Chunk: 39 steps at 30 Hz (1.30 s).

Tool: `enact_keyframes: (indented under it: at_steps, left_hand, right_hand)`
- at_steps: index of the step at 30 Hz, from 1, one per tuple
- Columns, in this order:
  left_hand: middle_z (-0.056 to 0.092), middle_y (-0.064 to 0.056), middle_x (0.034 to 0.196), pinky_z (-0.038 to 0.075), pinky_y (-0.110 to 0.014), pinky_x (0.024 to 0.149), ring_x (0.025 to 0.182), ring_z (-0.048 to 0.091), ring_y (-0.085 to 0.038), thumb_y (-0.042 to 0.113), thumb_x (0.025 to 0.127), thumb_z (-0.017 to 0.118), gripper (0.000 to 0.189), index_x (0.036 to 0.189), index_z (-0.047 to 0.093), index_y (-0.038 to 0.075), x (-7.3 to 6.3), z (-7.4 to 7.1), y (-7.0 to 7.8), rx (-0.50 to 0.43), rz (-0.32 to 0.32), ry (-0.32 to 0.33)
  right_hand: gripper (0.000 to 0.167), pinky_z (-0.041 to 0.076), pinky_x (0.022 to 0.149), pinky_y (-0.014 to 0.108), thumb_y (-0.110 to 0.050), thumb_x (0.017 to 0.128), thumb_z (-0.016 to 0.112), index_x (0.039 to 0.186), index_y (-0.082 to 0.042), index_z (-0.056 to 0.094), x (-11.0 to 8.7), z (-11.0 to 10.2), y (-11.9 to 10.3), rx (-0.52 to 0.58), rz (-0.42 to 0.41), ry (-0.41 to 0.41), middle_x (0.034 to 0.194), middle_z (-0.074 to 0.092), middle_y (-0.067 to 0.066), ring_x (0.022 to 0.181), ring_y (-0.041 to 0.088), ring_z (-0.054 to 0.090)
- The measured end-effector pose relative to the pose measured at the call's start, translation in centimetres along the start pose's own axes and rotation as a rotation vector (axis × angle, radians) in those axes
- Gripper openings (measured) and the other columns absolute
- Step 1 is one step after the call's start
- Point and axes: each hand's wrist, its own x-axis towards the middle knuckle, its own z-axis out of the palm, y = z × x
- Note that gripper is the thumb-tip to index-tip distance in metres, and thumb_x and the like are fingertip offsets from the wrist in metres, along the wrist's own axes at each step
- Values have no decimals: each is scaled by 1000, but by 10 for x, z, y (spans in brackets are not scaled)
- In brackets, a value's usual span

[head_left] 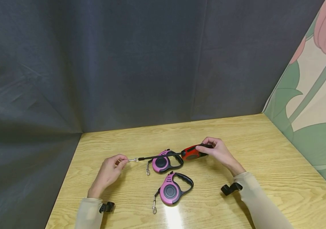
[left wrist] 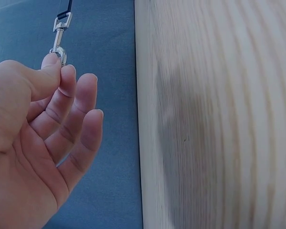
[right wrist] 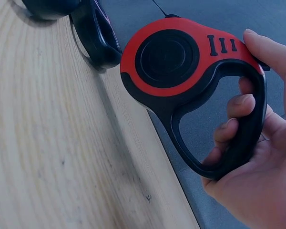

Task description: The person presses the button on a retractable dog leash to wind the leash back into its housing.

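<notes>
My right hand (head_left: 218,151) grips the black loop handle of a red and black retractable dog leash (right wrist: 195,71), fingers wrapped through the loop and thumb on top. In the right wrist view the leash's round body shows a black disc. A black strap (head_left: 160,156) runs from it leftward, stretched above the table. At its far end is a silver snap hook (left wrist: 60,36), which my left hand (head_left: 111,170) pinches between thumb and forefinger. The other left fingers are loosely bent. Under the strap lies a pink and black retractable leash (head_left: 161,162).
A second pink and black leash (head_left: 169,191) lies nearer on the wooden table (head_left: 203,203), its metal clip (head_left: 154,206) to the left. Dark grey cloth (head_left: 140,63) stands behind and at the left. A flower-patterned panel (head_left: 317,133) rises at the right.
</notes>
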Motion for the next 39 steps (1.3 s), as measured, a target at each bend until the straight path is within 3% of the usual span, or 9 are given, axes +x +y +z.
enact_keyframes:
  at_steps: [14, 23, 39]
  left_hand:
    - [76, -4, 95, 51, -28, 75, 80, 64, -7, 20, 106, 68, 10, 106, 78, 17, 2, 4, 3, 11, 11, -3]
    - [77, -5, 95, 53, -29, 78, 80, 65, -7, 19, 105, 69, 9, 105, 78, 16, 1, 5, 5, 24, 50, 3]
    - [76, -6, 92, 51, -27, 73, 79, 65, -8, 19, 105, 69, 9, 105, 77, 16, 1, 8, 8, 13, 62, -13]
  right_hand:
    - [27, 40, 69, 26, -21, 94, 83, 96, 2, 68, 0, 2, -2, 2, -16, -15, 77, 61, -7, 72, 9, 48]
    - [27, 40, 67, 27, -20, 94, 83, 96, 2, 68, 0, 4, -2, 3, -22, -27, 77, 61, -7, 70, 9, 47]
    - [25, 41, 68, 26, -20, 93, 84, 95, -1, 69, -1, 7, -3, -11, -20, -26, 77, 61, -6, 71, 10, 49]
